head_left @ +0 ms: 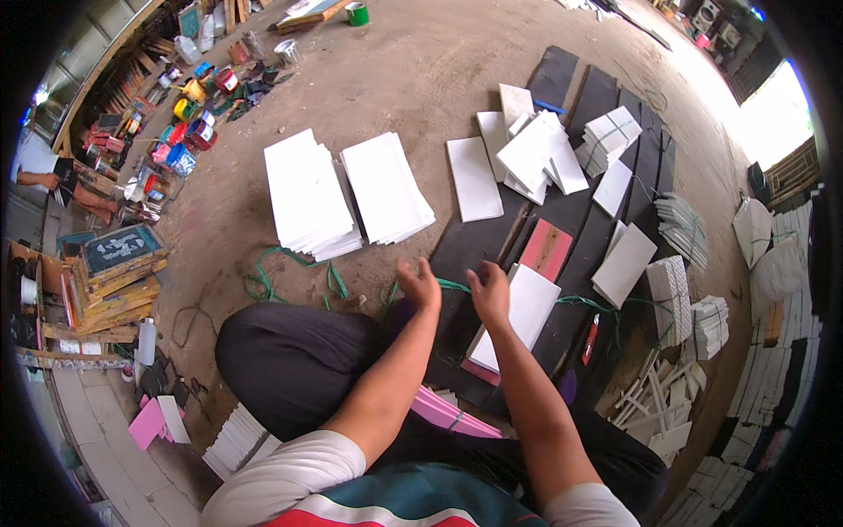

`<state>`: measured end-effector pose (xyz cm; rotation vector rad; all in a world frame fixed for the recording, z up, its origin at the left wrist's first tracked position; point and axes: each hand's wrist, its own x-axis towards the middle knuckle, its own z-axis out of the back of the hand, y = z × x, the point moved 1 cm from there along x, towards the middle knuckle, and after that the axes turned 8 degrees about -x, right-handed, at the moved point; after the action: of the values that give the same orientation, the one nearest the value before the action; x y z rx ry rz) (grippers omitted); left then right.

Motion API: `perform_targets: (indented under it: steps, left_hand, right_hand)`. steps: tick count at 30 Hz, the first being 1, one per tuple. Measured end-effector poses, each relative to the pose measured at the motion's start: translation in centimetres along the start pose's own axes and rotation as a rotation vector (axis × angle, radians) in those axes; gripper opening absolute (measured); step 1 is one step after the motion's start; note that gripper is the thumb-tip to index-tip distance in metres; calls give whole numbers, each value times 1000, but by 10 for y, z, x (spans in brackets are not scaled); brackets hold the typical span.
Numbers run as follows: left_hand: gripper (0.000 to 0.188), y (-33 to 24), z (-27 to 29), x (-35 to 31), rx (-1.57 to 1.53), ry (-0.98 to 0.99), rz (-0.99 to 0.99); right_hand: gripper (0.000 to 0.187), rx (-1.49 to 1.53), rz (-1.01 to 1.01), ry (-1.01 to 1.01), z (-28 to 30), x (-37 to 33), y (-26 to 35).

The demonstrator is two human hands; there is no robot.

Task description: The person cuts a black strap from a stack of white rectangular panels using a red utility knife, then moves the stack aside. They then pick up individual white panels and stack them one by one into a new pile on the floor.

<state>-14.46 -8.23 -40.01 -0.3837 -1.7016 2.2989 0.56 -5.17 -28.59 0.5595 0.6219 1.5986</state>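
Observation:
My left hand [420, 286] is raised in front of me with thumb and fingers apart. Close by on its right, my right hand [490, 292] is half curled, its fingertips apart, beside a stack of white boards [525, 306]. A thin green plastic string [453, 285] shows between my hands and passes behind both. Whether any finger touches it is hidden. The string reappears to the right of the stack and also trails over the floor on the left. Under the white boards lies a pink-red board [546, 249], resting on black planks [457, 250].
Two tall white board stacks [386, 189] stand ahead on the floor. Loose white boards [531, 154] and string-tied bundles [612, 136] lie ahead right. A red-handled cutter [590, 341] is near offcuts [663, 400]. Paint cans [180, 160] crowd the left, where another person's hand [46, 180] shows.

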Motion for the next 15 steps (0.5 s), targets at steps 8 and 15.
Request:
perform_targets:
  steps: [8,15]
  left_hand:
    - [51,-75,40,92,-151,-118,176]
    - [30,-56,45,72,-191,-234,55]
  right_hand:
    - [53,144,0,176,-101,86,90]
    - [48,164,-209,176,-89,70,98]
